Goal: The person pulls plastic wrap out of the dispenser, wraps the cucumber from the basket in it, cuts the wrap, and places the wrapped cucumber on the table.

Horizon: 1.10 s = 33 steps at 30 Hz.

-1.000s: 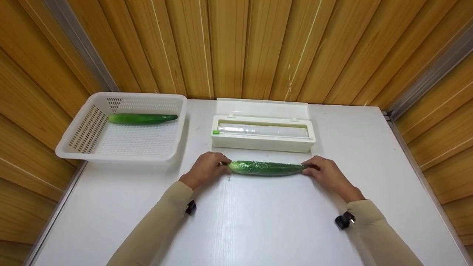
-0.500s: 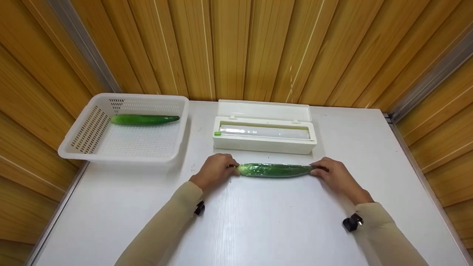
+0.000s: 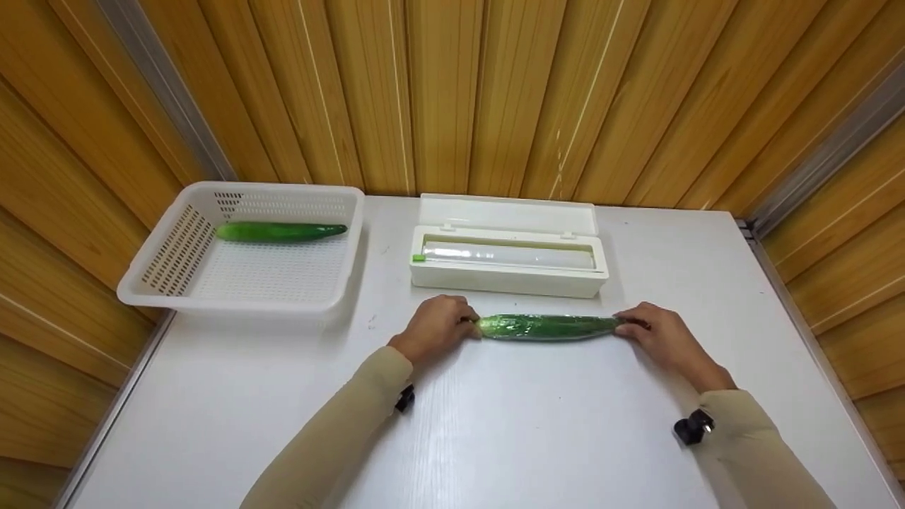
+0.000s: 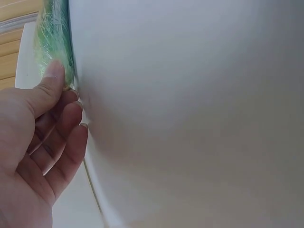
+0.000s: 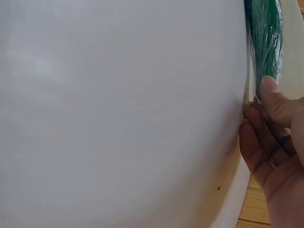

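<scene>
A cucumber (image 3: 548,326) wrapped in clear cling film lies sideways, low over the white table, between both hands. My left hand (image 3: 440,326) pinches its pale end between thumb and fingers; the left wrist view shows the thumb (image 4: 54,73) pressed on the wrinkled film. At the darker, narrow end, my right hand (image 3: 663,338) pinches the tip, and the right wrist view shows film bunched along the cucumber (image 5: 267,42) there. Just behind stands a white cling film dispenser (image 3: 509,279) with its lid raised and the film roll (image 3: 509,254) visible inside.
At the back left a white perforated basket (image 3: 240,304) holds a second cucumber (image 3: 283,232), with no film visible on it. A green slider (image 3: 418,258) sits at the dispenser's left end. Wood-patterned panels (image 3: 445,92) rise behind the white table (image 3: 495,438).
Both hands have moved to the right together, carrying the wrapped cucumber along between them. The view has shifted slightly; basket and dispenser stay in place on the table.
</scene>
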Motion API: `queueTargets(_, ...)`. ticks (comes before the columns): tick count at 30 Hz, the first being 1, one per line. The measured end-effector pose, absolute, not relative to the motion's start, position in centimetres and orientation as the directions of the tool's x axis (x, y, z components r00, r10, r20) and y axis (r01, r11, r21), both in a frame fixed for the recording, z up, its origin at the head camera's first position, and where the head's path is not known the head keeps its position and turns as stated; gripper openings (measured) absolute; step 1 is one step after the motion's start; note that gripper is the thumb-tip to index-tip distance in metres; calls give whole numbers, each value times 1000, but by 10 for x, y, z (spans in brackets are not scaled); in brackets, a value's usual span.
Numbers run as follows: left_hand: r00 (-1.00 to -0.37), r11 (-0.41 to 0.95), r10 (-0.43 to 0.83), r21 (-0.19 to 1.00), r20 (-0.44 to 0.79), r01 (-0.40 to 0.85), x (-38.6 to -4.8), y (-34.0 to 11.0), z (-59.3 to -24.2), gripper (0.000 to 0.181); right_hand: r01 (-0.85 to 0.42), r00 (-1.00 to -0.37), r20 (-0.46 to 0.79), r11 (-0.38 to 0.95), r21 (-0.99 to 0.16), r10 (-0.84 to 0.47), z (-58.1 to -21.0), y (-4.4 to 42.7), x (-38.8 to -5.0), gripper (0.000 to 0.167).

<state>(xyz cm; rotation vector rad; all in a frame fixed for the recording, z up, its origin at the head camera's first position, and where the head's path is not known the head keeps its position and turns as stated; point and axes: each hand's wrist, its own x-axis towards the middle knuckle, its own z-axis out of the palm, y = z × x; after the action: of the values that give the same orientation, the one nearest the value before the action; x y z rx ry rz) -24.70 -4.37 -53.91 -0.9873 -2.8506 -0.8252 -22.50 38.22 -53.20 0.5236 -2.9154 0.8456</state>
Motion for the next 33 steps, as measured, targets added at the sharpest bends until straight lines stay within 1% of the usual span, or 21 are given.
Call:
queueTargets(8,-814,683,559,470,157,559,-248,-17,-539,22,-297,-955,135,807,-511,-266,-530,404,-223,24)
queueTargets(14,-828,708,546,457,130,539,-247,5,-538,24,-243,-969,91,814,-527,-230,-528,422,-224,27)
queueTargets(23,-825,700,552,471,121,537,-244,31,-536,22,-197,-979,64,824,-531,-192,-526,445,-223,31)
queueTargets(33,-828,719,554,450,89,529,-249,51,-533,20,-139,-988,16,832,-538,-155,-526,462,-219,35)
